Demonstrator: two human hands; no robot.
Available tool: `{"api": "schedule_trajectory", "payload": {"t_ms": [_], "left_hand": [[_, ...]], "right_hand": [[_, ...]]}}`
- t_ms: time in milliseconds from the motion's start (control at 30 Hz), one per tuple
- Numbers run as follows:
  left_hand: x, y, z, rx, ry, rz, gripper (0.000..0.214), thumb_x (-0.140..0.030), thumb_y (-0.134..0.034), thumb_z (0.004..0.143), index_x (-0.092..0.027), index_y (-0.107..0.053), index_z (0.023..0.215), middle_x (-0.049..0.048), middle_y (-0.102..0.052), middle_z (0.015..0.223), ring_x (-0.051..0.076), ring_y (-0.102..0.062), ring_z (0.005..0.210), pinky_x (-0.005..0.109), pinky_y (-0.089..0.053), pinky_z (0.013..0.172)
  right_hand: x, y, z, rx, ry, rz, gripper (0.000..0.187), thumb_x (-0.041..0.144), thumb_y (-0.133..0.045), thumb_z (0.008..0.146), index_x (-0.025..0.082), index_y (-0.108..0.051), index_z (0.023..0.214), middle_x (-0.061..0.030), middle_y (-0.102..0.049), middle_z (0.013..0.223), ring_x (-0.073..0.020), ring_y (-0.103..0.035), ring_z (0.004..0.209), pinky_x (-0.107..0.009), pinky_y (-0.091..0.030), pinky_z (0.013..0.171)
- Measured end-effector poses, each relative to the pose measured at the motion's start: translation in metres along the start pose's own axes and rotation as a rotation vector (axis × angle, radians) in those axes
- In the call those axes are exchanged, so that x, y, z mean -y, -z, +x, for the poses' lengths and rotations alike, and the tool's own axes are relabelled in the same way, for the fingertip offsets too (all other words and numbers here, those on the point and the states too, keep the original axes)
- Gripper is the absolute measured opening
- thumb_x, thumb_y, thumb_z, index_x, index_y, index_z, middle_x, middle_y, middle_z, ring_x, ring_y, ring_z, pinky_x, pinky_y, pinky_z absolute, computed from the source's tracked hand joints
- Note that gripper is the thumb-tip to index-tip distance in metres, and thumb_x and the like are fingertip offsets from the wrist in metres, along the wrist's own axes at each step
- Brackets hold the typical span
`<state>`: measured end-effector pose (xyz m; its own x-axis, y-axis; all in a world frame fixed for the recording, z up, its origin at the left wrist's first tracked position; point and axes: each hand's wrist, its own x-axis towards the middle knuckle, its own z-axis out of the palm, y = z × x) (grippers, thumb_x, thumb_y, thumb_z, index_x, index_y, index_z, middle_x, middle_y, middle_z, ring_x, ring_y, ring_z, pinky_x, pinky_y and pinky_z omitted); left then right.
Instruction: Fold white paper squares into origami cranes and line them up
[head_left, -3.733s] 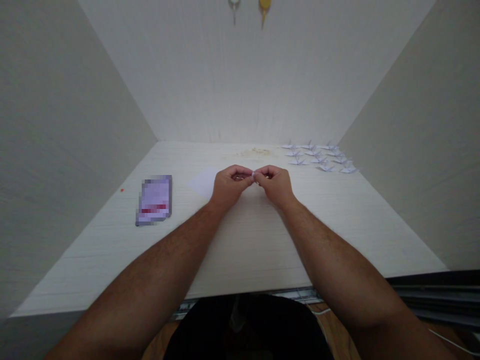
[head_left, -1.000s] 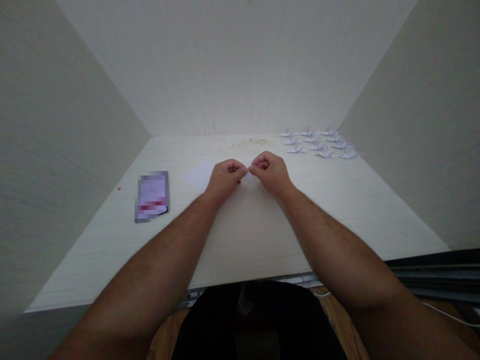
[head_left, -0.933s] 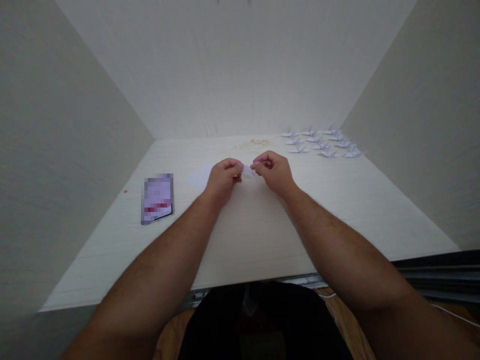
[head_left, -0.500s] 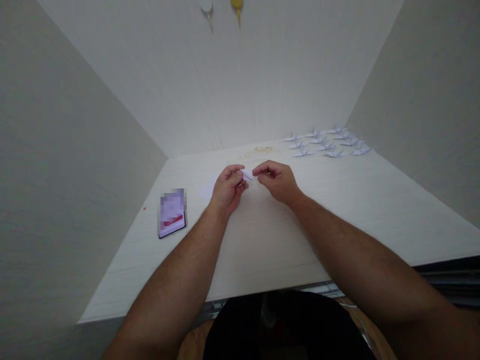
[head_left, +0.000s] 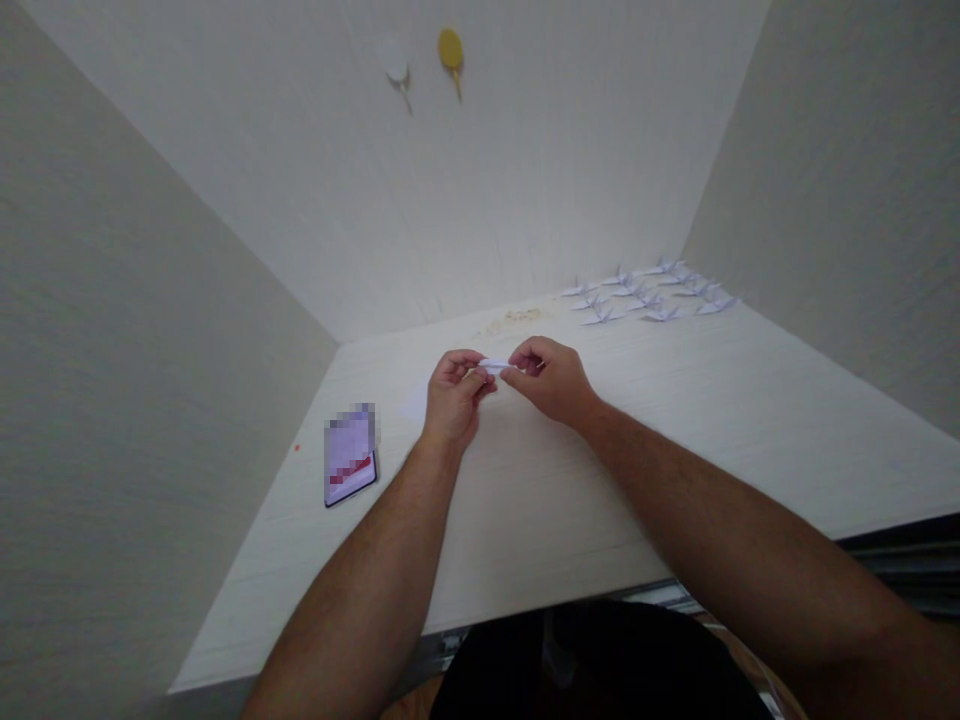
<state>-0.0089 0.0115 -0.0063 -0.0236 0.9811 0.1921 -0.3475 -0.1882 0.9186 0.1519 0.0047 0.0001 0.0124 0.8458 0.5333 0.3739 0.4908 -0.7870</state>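
Note:
Between my two hands is a small folded piece of white paper (head_left: 494,366), held above the white table (head_left: 540,510). My left hand (head_left: 454,395) grips its left end between thumb and fingers. At the right end, the thumb and fingertips of my right hand (head_left: 551,375) pinch the paper. Its finer folds are too small to make out. Just left of my left hand, a pale sheet of paper (head_left: 414,405) lies on the table, partly hidden by that hand.
Several white folded paper cranes (head_left: 645,295) stand in rows at the back right. A phone (head_left: 351,455) with a partly blurred screen lies at the left. Walls enclose the table on three sides; a yellow hook (head_left: 451,50) and a white hook (head_left: 396,65) are on the back wall.
My right hand has closed onto the paper's right end, where it was slightly apart before. The paper now lies more level between both hands. The whole view has tilted upward a little.

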Motion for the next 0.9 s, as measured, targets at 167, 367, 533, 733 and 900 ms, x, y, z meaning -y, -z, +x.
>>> {"api": "schedule_trajectory", "payload": {"t_ms": [167, 367, 533, 733, 900], "left_hand": [[0.002, 0.000, 0.000, -0.011, -0.049, 0.093, 0.023, -0.018, -0.079, 0.066, -0.020, -0.063, 0.083, -0.0036, -0.064, 0.076, 0.008, -0.062, 0.060, 0.021, -0.054, 0.056], [0.007, 0.003, 0.003, -0.015, -0.109, 0.255, 0.017, -0.022, -0.075, 0.069, -0.019, -0.064, 0.083, -0.0023, -0.065, 0.067, 0.012, -0.066, 0.061, 0.024, -0.055, 0.058], [0.006, 0.000, 0.001, -0.046, -0.175, 0.343, 0.011, -0.017, -0.072, 0.069, -0.018, -0.067, 0.078, 0.0010, -0.071, 0.072, 0.014, -0.068, 0.064, 0.025, -0.054, 0.061], [0.008, 0.002, 0.002, -0.047, -0.250, 0.377, 0.007, -0.014, -0.072, 0.066, -0.019, -0.069, 0.071, 0.0031, -0.073, 0.088, 0.013, -0.067, 0.070, 0.027, -0.055, 0.065], [0.011, 0.005, 0.003, -0.047, -0.277, 0.382, 0.006, -0.015, -0.075, 0.067, -0.019, -0.071, 0.070, 0.0036, -0.073, 0.089, 0.014, -0.067, 0.076, 0.028, -0.055, 0.071]], "right_hand": [[-0.001, 0.000, 0.001, -0.004, -0.036, 0.017, 0.012, 0.027, -0.074, 0.074, 0.019, -0.066, 0.077, 0.0002, -0.064, 0.074, -0.0119, -0.052, 0.064, -0.027, -0.043, 0.064], [-0.002, -0.001, 0.003, 0.031, -0.122, 0.075, 0.009, 0.021, -0.073, 0.072, 0.018, -0.068, 0.079, 0.0009, -0.064, 0.071, -0.0122, -0.053, 0.065, -0.027, -0.044, 0.064], [0.000, 0.000, 0.003, 0.052, -0.135, 0.051, 0.012, 0.023, -0.075, 0.071, 0.018, -0.068, 0.079, 0.0004, -0.065, 0.072, -0.0124, -0.053, 0.064, -0.028, -0.043, 0.064], [-0.003, 0.000, 0.004, 0.053, -0.168, 0.074, 0.012, 0.024, -0.074, 0.071, 0.018, -0.069, 0.081, 0.0007, -0.065, 0.072, -0.0124, -0.054, 0.065, -0.028, -0.044, 0.066], [-0.006, -0.001, 0.004, 0.064, -0.175, 0.095, 0.012, 0.022, -0.073, 0.070, 0.019, -0.070, 0.081, 0.0014, -0.063, 0.072, -0.0124, -0.053, 0.066, -0.027, -0.043, 0.065]]}}
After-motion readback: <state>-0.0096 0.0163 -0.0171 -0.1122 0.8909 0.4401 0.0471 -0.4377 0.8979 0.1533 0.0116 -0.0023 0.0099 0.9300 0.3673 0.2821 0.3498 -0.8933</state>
